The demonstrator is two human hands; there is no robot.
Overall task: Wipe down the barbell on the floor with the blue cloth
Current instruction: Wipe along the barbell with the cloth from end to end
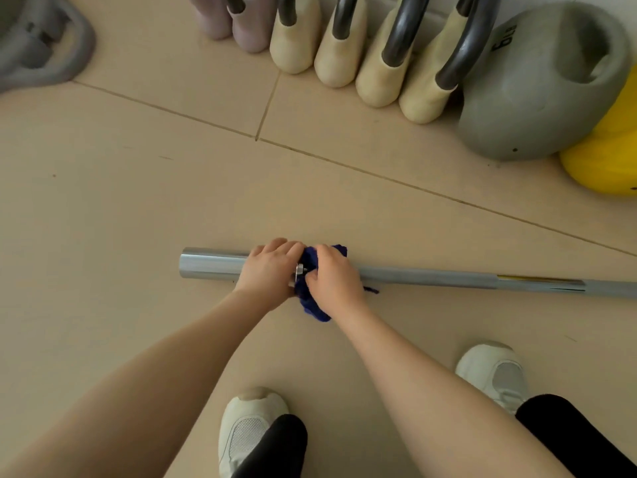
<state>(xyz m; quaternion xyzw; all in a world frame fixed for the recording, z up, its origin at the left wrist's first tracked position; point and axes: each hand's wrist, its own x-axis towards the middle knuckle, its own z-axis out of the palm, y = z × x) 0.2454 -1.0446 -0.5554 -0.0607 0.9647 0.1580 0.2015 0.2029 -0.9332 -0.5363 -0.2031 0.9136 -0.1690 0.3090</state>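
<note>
A silver barbell (pixel 431 274) lies across the beige floor, its thick sleeve end (pixel 210 267) at the left and its thin shaft running off to the right. My left hand (pixel 269 270) is wrapped over the sleeve just beside the collar. My right hand (pixel 332 277) presses the bunched dark blue cloth (pixel 312 305) onto the bar right next to the collar. Part of the cloth hangs below the bar onto the floor. The collar and that stretch of bar are mostly hidden by hands and cloth.
Several cream and pink kettlebells (pixel 344 53) stand in a row at the back. A grey kettlebell (pixel 537 91) and a yellow one (pixel 606 153) sit at the right, grey gear (pixel 41 46) at the top left. My white shoes (pixel 244 432) (pixel 496 374) stand in front of the bar.
</note>
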